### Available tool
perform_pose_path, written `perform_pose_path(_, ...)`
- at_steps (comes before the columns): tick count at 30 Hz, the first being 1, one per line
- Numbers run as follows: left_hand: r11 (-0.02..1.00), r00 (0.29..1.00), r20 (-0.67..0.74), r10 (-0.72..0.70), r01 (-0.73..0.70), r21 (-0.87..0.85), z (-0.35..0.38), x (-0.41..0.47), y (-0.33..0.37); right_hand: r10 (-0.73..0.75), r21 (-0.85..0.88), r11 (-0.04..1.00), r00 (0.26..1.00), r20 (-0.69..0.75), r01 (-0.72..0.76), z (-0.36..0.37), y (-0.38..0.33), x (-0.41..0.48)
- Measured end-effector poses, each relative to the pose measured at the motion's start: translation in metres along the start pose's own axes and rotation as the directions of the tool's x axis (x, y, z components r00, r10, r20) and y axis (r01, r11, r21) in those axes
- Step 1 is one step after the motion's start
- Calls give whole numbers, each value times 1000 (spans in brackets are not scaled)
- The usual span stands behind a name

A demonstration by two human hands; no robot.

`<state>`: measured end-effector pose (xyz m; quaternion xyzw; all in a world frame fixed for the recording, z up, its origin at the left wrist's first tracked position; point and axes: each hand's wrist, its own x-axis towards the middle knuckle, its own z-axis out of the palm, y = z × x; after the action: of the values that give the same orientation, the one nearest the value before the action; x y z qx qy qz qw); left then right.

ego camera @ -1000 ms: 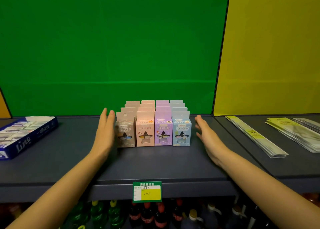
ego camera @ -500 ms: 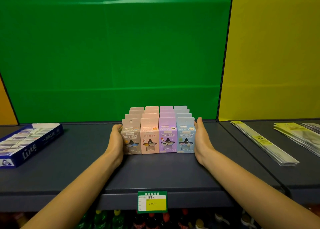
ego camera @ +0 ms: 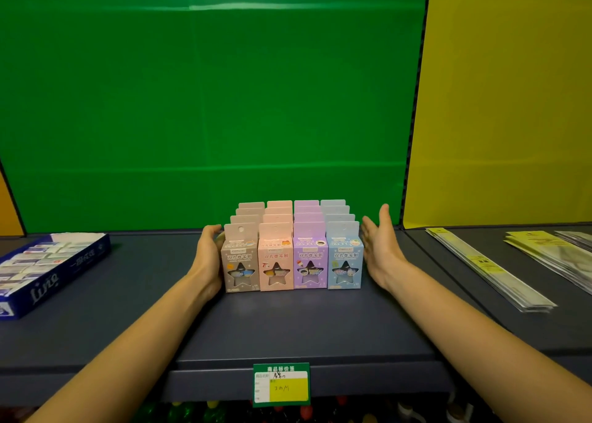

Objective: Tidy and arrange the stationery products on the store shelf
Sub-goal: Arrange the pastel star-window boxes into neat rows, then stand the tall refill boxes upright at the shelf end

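Small star-window boxes stand in four close columns on the dark shelf (ego camera: 288,326): taupe (ego camera: 240,262), pink (ego camera: 276,262), purple (ego camera: 310,262) and blue (ego camera: 344,262) at the front, with several rows behind. My left hand (ego camera: 209,256) presses flat against the left side of the taupe column, fingertips reaching toward the back rows. My right hand (ego camera: 379,249) is held with spread, straight fingers just right of the blue column, a small gap between palm and boxes. It holds nothing.
A blue tray of erasers (ego camera: 48,268) lies at the far left of the shelf. Long plastic-wrapped rulers (ego camera: 490,268) and yellow-labelled packs (ego camera: 551,249) lie at the right. A green price tag (ego camera: 282,384) hangs on the shelf's front edge, with bottles below.
Both hands closed in and pressed on the two sides of the block of boxes. Now my right hand has come off the blue column, while the left stays against the taupe one.
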<state>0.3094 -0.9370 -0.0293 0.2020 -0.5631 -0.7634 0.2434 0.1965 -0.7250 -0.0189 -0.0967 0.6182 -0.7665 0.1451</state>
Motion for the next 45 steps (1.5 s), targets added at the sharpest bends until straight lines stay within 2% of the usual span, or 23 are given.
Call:
perform_pose_path(3, 1000, 999, 32, -3, 2, 27, 2, 2, -2, 62, 20, 998, 996, 68, -63, 5, 1, -1)
perform_pose_path(7, 999, 999, 40, -6, 4, 35, 1, 5, -5, 65, 12, 998, 988, 141, -67, 5, 6, 2)
perform_pose_path(16, 997, 998, 63, 6, -11, 81, -2, 9, -6, 61, 58, 996, 987, 148, -71, 6, 6, 2)
perform_pose_path(18, 994, 998, 56, 28, -34, 101, 0, 7, -6, 59, 32, 997, 992, 112, -63, 5, 6, 1)
perform_pose_path(21, 985, 997, 36, 66, -71, 155, 0, 3, -4, 31, -10, 999, 999, -18, -31, 5, 4, -2)
perform_pose_path(24, 952, 982, -55, 178, -158, 261, -10, 6, -1, -87, -134, 989, 983, -159, 66, -6, -1, -6)
perform_pose_path(26, 874, 932, -126, 341, -266, 406, -16, 2, 1, -179, -219, 966, 965, -191, 136, -16, -6, -13)
perform_pose_path(27, 815, 884, -125, 450, -350, 462, -17, -3, 4, -223, -269, 949, 955, -196, 167, -23, -8, -19)
perform_pose_path(30, 586, 686, -15, 728, -611, 533, -14, -30, 13, -329, -420, 874, 933, -144, 243, -46, -10, -38)
perform_pose_path(32, 440, 601, 116, 791, -690, 574, -10, -48, 16, -369, -566, 780, 927, -72, 267, -61, -10, -55)
perform_pose_path(34, 280, 565, 278, 777, -705, 651, 0, -64, 15, -425, -746, 612, 905, -30, 263, -75, -10, -70)
perform_pose_path(36, 27, 512, 480, 712, -704, 710, 14, -77, 10, -484, -866, 438, 875, 1, 243, -86, -12, -88)
perform_pose_path(38, -182, 456, 650, 608, -716, 674, 30, -86, 4, -502, -911, 346, 865, 21, 223, -94, -15, -105)
perform_pose_path(39, -237, 442, 701, 560, -725, 647, 38, -90, 0, -501, -928, 312, 865, 24, 206, -99, -16, -113)
perform_pose_path(42, -311, 432, 766, 476, -733, 606, 63, -100, -7, -490, -967, 220, 872, 5, 130, -122, -23, -135)
perform_pose_path(45, -396, 410, 810, 419, -721, 569, 93, -110, -16, -486, -977, 204, 873, -48, 59, -162, -31, -154)
